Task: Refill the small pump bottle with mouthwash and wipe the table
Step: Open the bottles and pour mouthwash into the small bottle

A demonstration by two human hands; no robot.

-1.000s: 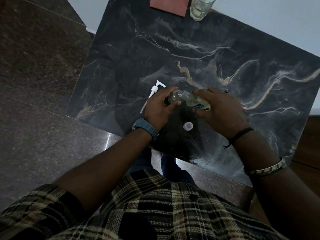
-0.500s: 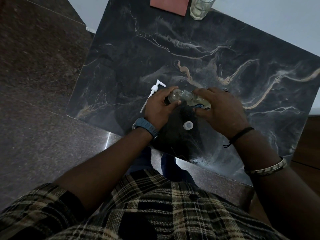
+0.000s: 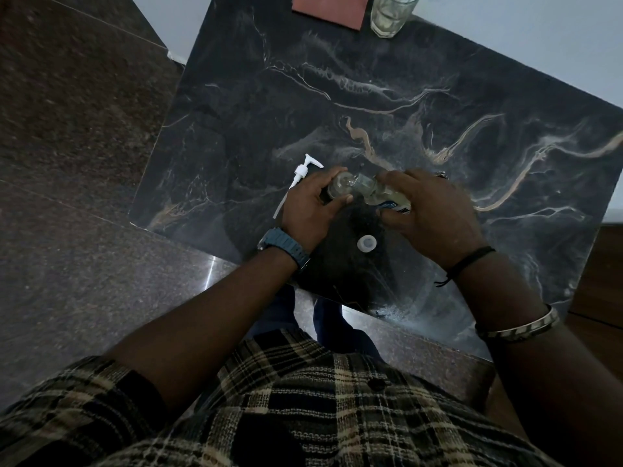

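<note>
My left hand [image 3: 310,207] grips a small clear bottle [image 3: 338,186] standing on the dark marble table [image 3: 421,79]. In my right hand [image 3: 435,214] a mouthwash bottle [image 3: 387,197] with a blue-and-white label lies tilted, its neck meeting the small bottle's mouth. The white pump head [image 3: 303,171] with its long tube rests on the table just left of my left hand. A small white cap [image 3: 366,244] sits on the table between my wrists.
A drinking glass [image 3: 391,13] and a reddish-brown cloth [image 3: 332,8] stand at the table's far edge. Dark stone floor [image 3: 77,129] lies to the left and in front of the table. A wooden surface [image 3: 603,274] borders the right side.
</note>
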